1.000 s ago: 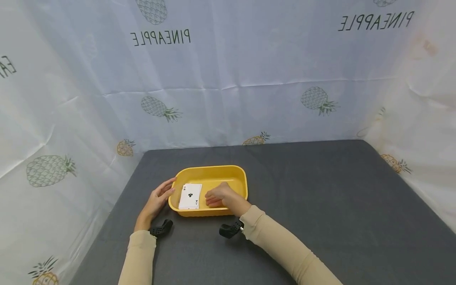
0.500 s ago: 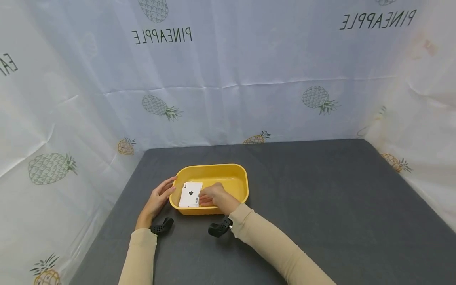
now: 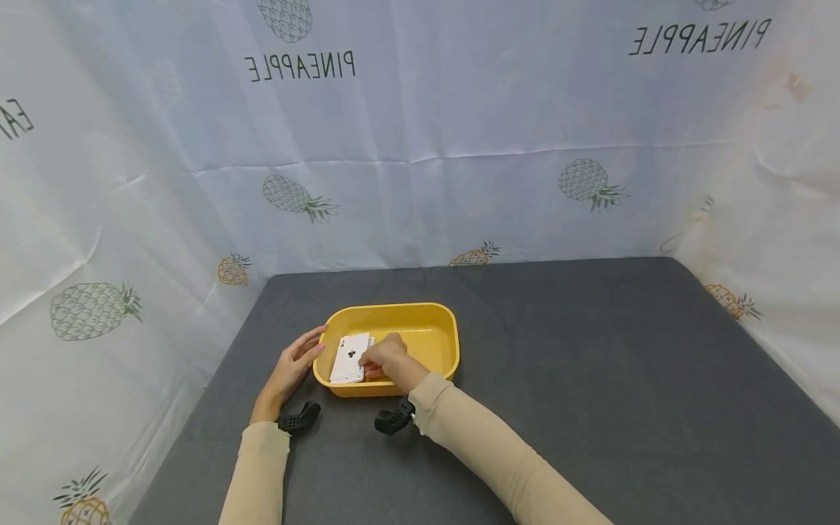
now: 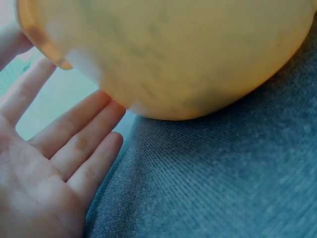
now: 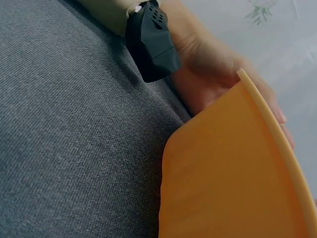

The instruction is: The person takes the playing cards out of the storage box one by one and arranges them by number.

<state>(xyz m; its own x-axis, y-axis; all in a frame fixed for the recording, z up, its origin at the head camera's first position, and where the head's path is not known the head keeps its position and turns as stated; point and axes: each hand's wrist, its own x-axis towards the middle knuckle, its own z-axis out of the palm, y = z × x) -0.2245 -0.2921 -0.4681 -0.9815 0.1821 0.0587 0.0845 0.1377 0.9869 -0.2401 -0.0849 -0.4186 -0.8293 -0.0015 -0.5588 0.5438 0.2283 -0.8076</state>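
Observation:
In the head view a yellow plastic tray (image 3: 426, 312) stands on the dark grey cloth. A stack of white playing cards (image 3: 348, 354) lies in its left half, the ace of clubs face up on top. My right hand (image 3: 387, 357) reaches over the near rim, thumb and bent fingers pinching the right edge of the ace; its fingertips are partly hidden. My left hand (image 3: 289, 372) rests against the tray's left end with straight, spread fingers. In the left wrist view those fingers (image 4: 81, 146) touch the outer wall. The right wrist view shows the left hand (image 5: 213, 69) behind the tray wall (image 5: 218, 173).
Grey cloth (image 3: 590, 379) covers the table, extending far to the right of the tray. White curtains (image 3: 420, 109) printed with pineapples stand behind and along the sides. A black wrist camera (image 3: 394, 418) hangs under the right wrist, another black wrist camera (image 3: 300, 418) beside the left.
My right hand has moved left inside the tray, from beside the cards to their right edge. The top card has shifted slightly left, baring a card edge beneath. The left hand stays put.

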